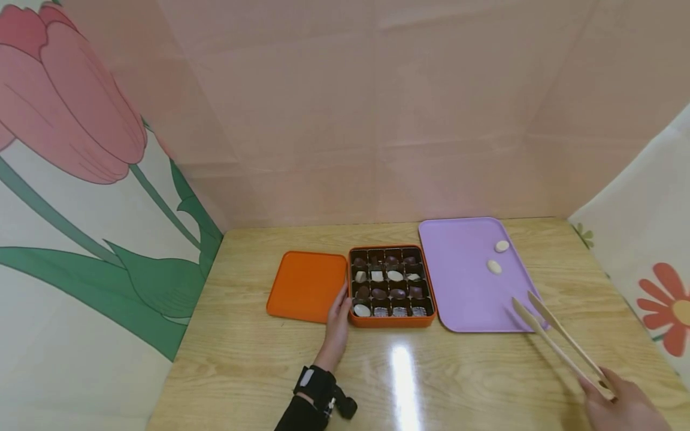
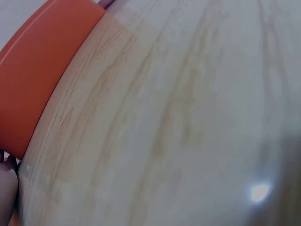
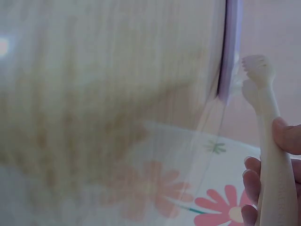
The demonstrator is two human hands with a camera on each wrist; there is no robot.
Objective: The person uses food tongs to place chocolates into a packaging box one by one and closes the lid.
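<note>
An orange box [image 1: 390,322] with a dark divided insert holds rows of dark and white chocolates; three front-row cells show no chocolate. My left hand [image 1: 338,326] rests against the box's left side with its fingers extended along it; the left wrist view catches the orange wall [image 2: 47,66] and a bit of hand [image 2: 7,193]. In my right hand [image 1: 620,404] I hold pale tongs [image 1: 529,318], their tips apart above the purple tray's [image 1: 463,293] near right corner. Between the tips there is nothing. Toothed tong ends [image 3: 258,68] show in the right wrist view.
Two white oval chocolates, one farther back [image 1: 502,246] and one nearer [image 1: 494,267], lie on the tray's right part. Left of the box, an orange lid [image 1: 307,284] lies flat. A pink backdrop [image 1: 372,120] rises behind the wooden table [image 1: 237,359], with flowered panels at both sides.
</note>
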